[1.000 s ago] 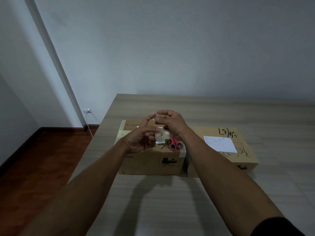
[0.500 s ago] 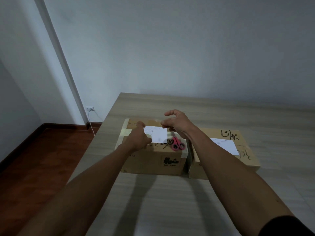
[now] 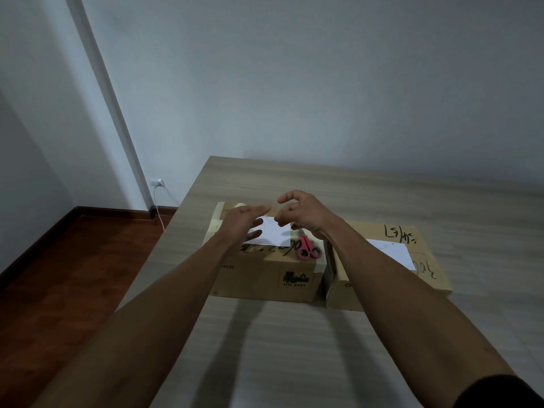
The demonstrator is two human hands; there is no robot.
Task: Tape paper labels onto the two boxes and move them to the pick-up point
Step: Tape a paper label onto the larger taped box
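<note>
Two brown cardboard boxes stand side by side on the table. The left box (image 3: 259, 278) has a white paper label (image 3: 276, 235) on its top, with pink-handled scissors (image 3: 307, 250) lying beside it. My left hand (image 3: 244, 222) lies flat over the label's left part with its fingers straight. My right hand (image 3: 303, 213) hovers above the label's far right corner, its fingers loosely curled and nothing visible in them. The right box (image 3: 424, 248) carries black handwriting and its own white label (image 3: 391, 250), partly hidden by my right forearm. No tape roll shows.
The pale wood-grain table (image 3: 441, 201) runs to a grey wall behind. Its left edge drops to a dark wooden floor (image 3: 59, 275). A wall socket (image 3: 156, 182) with a white cable sits low in the corner.
A second ago both hands held a tape roll above the left box. They then dropped to the label; now my left hand has flattened across it and my right hand has lifted slightly.
</note>
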